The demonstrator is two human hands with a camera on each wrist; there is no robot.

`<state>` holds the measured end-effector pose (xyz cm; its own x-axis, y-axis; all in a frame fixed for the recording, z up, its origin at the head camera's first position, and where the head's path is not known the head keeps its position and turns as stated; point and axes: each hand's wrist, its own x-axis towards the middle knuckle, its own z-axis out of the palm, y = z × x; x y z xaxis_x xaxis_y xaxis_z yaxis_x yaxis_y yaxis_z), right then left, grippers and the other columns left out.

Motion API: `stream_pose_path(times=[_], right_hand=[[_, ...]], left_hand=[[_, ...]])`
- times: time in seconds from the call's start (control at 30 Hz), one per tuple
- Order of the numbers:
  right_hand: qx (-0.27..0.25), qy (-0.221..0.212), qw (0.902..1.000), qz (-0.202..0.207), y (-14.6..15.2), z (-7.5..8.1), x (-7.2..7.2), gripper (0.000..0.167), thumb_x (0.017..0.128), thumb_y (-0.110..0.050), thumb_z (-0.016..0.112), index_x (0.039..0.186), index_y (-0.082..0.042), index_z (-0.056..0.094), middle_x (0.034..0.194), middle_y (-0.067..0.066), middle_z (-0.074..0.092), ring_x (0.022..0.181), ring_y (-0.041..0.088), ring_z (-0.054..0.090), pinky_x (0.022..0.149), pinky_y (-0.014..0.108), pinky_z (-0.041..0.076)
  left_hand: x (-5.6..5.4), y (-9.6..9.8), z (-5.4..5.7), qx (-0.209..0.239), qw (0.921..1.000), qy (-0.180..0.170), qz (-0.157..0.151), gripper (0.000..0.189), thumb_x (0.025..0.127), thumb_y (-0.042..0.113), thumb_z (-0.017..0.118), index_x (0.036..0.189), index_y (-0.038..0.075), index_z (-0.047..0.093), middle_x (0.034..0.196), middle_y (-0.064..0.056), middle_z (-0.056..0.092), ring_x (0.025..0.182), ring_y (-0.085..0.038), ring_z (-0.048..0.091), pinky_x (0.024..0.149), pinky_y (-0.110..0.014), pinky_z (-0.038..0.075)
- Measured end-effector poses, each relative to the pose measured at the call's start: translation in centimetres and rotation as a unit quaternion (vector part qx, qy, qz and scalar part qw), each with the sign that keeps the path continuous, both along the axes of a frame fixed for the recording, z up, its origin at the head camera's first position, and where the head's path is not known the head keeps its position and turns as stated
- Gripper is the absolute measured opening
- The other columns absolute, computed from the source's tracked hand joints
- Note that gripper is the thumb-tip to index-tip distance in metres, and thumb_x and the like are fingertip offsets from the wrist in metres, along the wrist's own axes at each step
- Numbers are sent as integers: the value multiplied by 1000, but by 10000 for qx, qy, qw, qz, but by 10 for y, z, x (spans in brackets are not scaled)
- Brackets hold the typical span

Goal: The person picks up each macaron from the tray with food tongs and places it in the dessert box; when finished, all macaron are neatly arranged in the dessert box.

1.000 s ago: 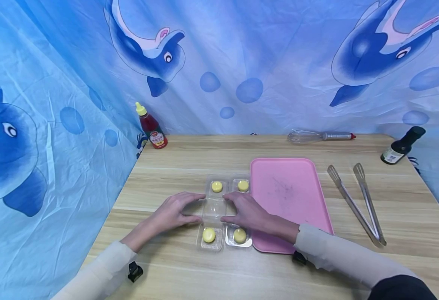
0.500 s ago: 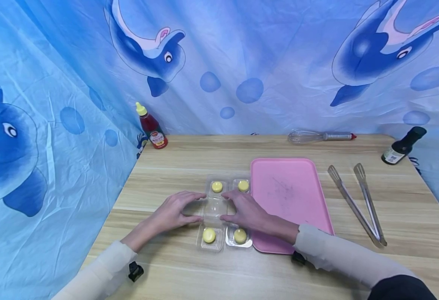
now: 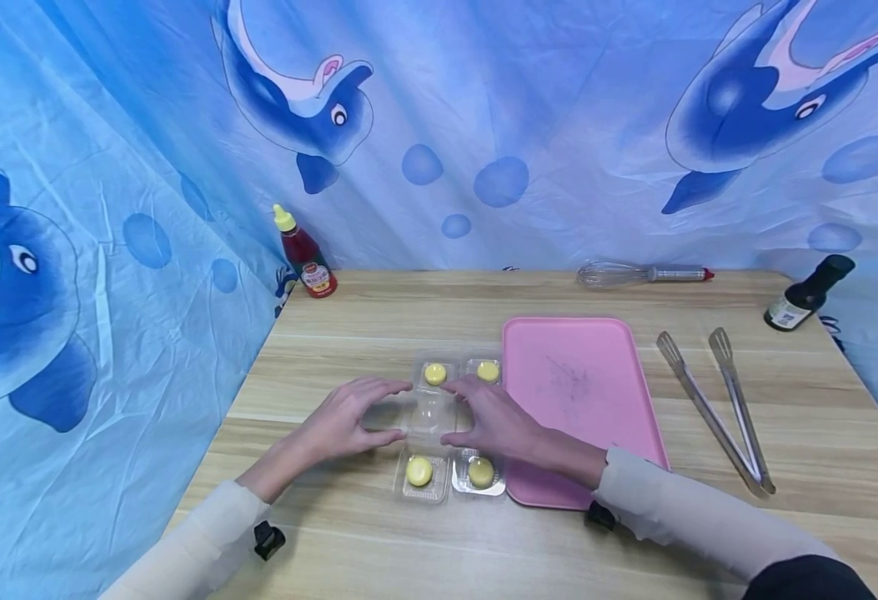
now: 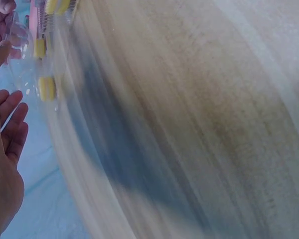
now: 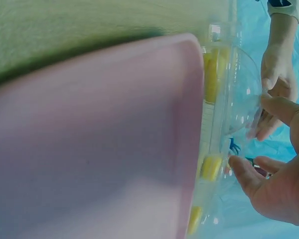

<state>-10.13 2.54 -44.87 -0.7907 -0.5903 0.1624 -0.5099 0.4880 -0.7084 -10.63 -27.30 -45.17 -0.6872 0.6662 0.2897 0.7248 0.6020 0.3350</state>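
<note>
In the head view, a clear domed plastic lid (image 3: 431, 414) lies between my two hands. My left hand (image 3: 352, 417) holds its left side, thumb and fingertips apart at the near and far corners. My right hand (image 3: 494, 417) holds the opposite side in the same spread grip. Around the lid stand small clear plastic containers, each with a round yellow macaron-like sweet: one sweet (image 3: 419, 472) and another (image 3: 480, 472) nearer me, two more (image 3: 434, 374) beyond. The right wrist view shows the dome (image 5: 244, 94) above the sweets, with my right fingertips right at its rim.
A pink tray (image 3: 574, 375) lies under my right forearm, directly beside the containers. Metal tongs (image 3: 716, 408) are further right. At the back are a ketchup bottle (image 3: 311, 267), a whisk (image 3: 641, 273) and a dark bottle (image 3: 806, 293). Blue dolphin-print curtains surround the table.
The clear lid has shifted very slightly to the right between my hands. Both hands stay almost in place, and the sweets and tray have not moved.
</note>
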Motion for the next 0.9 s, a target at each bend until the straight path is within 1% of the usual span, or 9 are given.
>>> stream_pose_path(times=[0.1,0.17,0.3,0.43,0.6,0.67,0.77,0.83,0.9], right_hand=[[-216,55,9997,43,1,2,0,76,80,-18,95,145,-2,59,133,19,64,113,33,70,92,45,63],[-379,140,9992,74,1,3,0,78,79,-15,95,146,-1,57,135,18,61,113,33,69,90,45,64],[-513,552,9971,65,3,4,0,82,77,-12,95,147,-1,55,139,13,57,112,29,68,91,40,64],[-585,865,9945,100,6,6,0,85,76,-11,94,150,0,53,144,11,53,113,26,65,94,35,62],[-948,967,9904,288,8,9,0,89,77,-3,93,154,0,47,148,14,50,109,24,65,90,34,62],[-1208,759,9891,356,9,11,0,92,78,2,91,156,-1,44,149,16,50,108,25,66,93,33,62],[-1704,0,9848,350,10,16,2,90,81,8,86,158,0,40,143,17,53,105,26,69,96,33,61],[-2045,-672,9763,235,9,19,2,81,86,9,81,157,3,42,136,17,59,103,26,70,95,32,62],[-2227,-1252,9668,34,9,22,3,65,91,8,76,150,6,50,125,16,64,98,23,71,91,31,63]], left_hand=[[1,2,4,115,9999,-125,11,76,86,39,89,150,10,59,143,-7,67,121,-25,69,103,-48,58],[2,4,6,282,9993,-238,-29,79,87,35,89,153,7,55,144,-10,65,115,-25,70,98,-45,61],[3,10,12,742,9963,-381,-179,86,84,25,91,156,1,49,143,-16,64,102,-22,73,88,-37,64],[4,17,19,1075,9931,-406,-229,90,79,19,95,154,-1,50,141,-16,64,96,-14,71,88,-33,64],[5,23,26,1256,9895,-678,-214,91,77,13,96,154,-2,51,139,-11,63,95,-10,69,87,-28,62],[6,25,28,1298,9884,-765,-214,90,77,11,96,154,-2,50,139,-11,62,95,-11,68,85,-27,62],[6,26,30,1333,9881,-737,-210,91,77,10,96,154,1,49,141,-11,59,94,-11,67,83,-26,62],[6,26,31,1356,9886,-620,-228,91,77,9,96,154,2,49,142,-12,59,93,-11,67,83,-26,62],[5,26,32,1369,9892,-465,-257,91,76,8,97,153,3,48,142,-14,58,93,-12,67,84,-26,62]])
